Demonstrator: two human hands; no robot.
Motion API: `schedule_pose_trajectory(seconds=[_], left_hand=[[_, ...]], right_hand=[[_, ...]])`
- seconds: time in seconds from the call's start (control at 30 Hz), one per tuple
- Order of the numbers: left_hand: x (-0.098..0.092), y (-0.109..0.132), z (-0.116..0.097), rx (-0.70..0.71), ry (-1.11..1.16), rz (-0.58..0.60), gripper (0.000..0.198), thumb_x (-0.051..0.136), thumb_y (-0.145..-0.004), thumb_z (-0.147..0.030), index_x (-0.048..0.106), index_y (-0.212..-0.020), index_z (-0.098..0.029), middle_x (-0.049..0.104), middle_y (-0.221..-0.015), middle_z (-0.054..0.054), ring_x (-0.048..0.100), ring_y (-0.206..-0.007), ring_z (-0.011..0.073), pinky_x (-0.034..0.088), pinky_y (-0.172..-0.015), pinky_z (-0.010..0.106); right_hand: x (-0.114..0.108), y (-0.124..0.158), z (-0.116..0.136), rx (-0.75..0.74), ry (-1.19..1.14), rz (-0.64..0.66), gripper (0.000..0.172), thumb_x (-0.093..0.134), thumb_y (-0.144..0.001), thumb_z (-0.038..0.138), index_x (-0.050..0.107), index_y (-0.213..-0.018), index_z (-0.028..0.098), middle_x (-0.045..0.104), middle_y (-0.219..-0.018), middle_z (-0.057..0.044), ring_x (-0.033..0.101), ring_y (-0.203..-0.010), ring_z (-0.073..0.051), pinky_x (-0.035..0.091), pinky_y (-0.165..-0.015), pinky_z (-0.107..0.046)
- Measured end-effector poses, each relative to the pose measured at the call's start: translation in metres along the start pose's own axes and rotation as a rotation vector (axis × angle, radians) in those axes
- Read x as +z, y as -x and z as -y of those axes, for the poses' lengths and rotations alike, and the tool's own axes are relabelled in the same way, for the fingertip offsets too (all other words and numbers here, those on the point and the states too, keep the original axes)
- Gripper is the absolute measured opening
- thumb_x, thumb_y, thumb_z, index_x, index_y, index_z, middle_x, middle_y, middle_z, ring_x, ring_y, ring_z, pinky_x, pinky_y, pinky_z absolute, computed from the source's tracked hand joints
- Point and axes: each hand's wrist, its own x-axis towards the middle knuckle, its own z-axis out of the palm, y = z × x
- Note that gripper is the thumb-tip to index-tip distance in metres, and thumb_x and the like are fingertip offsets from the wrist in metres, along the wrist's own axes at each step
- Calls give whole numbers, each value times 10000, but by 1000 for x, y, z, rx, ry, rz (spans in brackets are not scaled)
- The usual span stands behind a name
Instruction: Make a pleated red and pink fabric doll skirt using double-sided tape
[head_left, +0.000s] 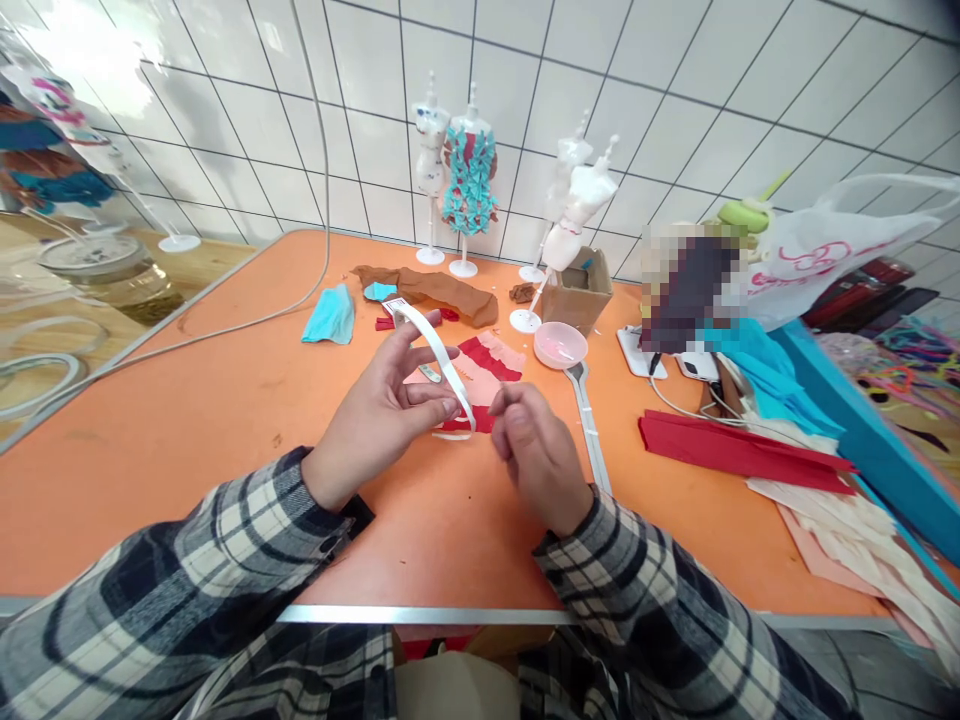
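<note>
My left hand [386,395], over the middle of the table, is closed on a narrow white strip [444,362] that looks like tape. The strip arches over my fingers and its lower end curls back near my thumb. To its right my right hand [536,445] has its fingers curled in; whatever they pinch, if anything, is hidden. The two hands are apart. Just beyond them lie pink paper [506,352] and red paper [495,362], partly covered by my hands. A pale pink bowl [561,345] stands past my right hand, beside a long grey tool [587,420].
Several small white mannequins [574,225] stand at the back, one wearing a blue ruffled dress [470,180]. Brown crepe paper [442,293], blue paper [330,314], a cardboard box [577,292] and folded red paper [735,450] lie around. A cable [225,322] crosses the left side.
</note>
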Motion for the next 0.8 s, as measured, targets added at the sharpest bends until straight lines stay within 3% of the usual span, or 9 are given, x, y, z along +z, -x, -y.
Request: schedule_pose_trajectory(seconds=[0.17, 0.33, 0.53, 0.8], left_hand=[[-1, 1, -2, 30, 56, 50, 723, 726, -776, -172, 421, -1405, -359, 464, -1452, 97, 710, -846, 162, 619, -765, 329], [4, 4, -4, 89, -38, 48, 744, 738, -761, -144, 421, -1401, -351, 452, -1467, 90, 679, -736, 92, 607, -697, 251], [11, 10, -8, 143, -89, -18, 783, 731, -735, -112, 398, -1405, -343, 427, -1483, 99, 698, -787, 109, 619, -725, 262], [13, 13, -12, 207, -145, -43, 761, 730, -739, -110, 437, -1397, -353, 421, -1486, 83, 683, -755, 102, 610, -656, 229]], right_hand=[[7, 2, 3, 50, -120, 115, 291, 364, -1006, 475, 489, -962, 216, 505, -581, 65, 475, -494, -96, 362, -486, -213], [6, 4, 6, 57, -160, 213, 314, 339, -1013, 484, 465, -908, 217, 519, -553, 65, 468, -484, -97, 370, -505, -216], [8, 4, 6, 73, -38, 141, 337, 316, -1026, 471, 447, -835, 226, 457, -508, 72, 417, -461, -104, 330, -509, -242], [10, 5, 6, 57, 67, 144, 345, 289, -1027, 485, 438, -841, 236, 450, -526, 55, 426, -475, -123, 291, -498, -260]])
